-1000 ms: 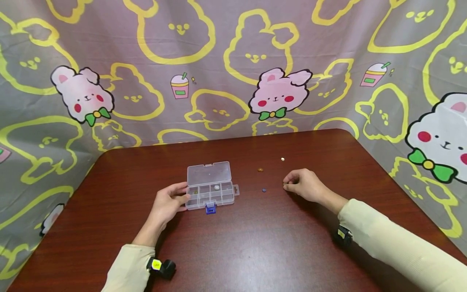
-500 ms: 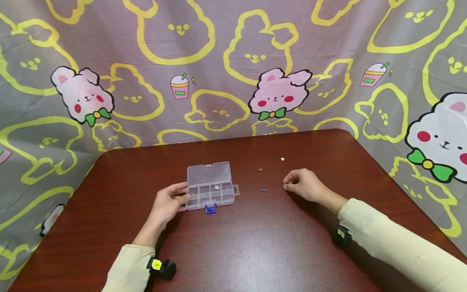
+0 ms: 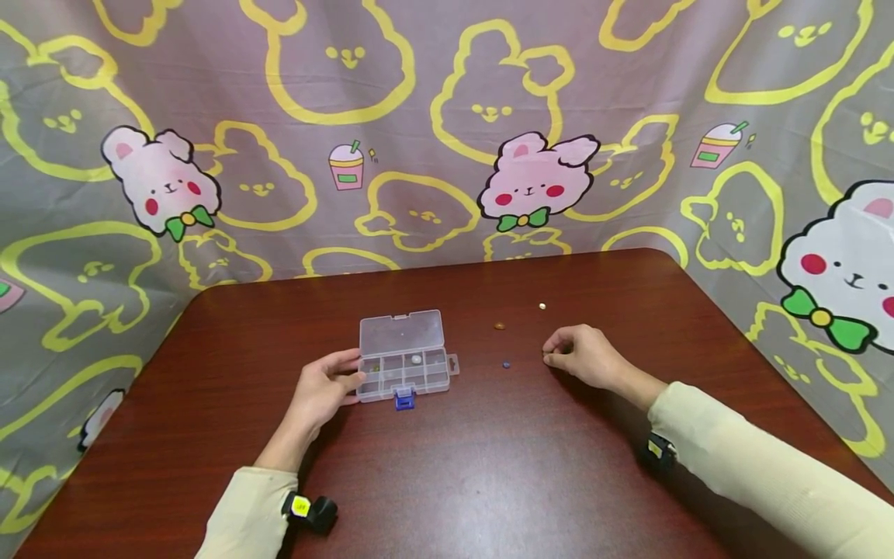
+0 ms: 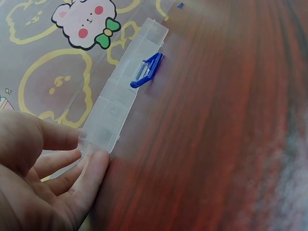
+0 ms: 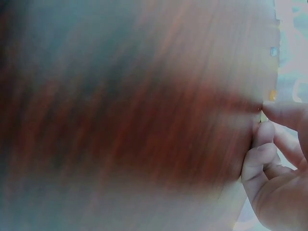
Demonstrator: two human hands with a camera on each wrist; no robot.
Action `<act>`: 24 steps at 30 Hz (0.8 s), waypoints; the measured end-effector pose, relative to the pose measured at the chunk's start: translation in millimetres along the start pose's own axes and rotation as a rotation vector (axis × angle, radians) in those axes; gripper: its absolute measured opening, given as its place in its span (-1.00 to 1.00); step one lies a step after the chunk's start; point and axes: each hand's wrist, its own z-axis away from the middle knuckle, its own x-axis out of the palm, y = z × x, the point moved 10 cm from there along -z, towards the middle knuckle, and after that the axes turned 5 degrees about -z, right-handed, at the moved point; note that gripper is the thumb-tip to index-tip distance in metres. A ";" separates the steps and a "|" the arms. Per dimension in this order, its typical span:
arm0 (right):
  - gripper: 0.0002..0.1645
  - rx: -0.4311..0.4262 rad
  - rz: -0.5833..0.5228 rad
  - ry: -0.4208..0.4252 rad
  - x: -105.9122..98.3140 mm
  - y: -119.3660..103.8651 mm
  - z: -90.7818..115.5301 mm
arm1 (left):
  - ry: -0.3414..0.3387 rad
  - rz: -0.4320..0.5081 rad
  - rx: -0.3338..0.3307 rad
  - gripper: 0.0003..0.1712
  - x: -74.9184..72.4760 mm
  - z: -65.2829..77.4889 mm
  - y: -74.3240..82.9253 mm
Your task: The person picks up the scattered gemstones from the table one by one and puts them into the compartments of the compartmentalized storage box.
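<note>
No change visible, work seemingly paused: left hand [image 3: 320, 388] grips clear box [image 3: 401, 334] centre-left, right hand [image 3: 585, 357] centre-right, fingertips nearly together, anything pinched unclear.

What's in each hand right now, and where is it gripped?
The left hand holds the plastic box by its left end. Whether the right hand pinches anything cannot be told.

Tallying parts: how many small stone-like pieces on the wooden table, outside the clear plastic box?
3: small white piece farthest back, oval amber piece nearer and left, blue piece nearest. Right hand may hide more.
</note>
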 end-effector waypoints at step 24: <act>-0.94 -0.002 -0.110 -0.020 4.5 -1.7 1.6 | 0.005 0.010 -0.004 -0.48 0.3 -0.9 -1.3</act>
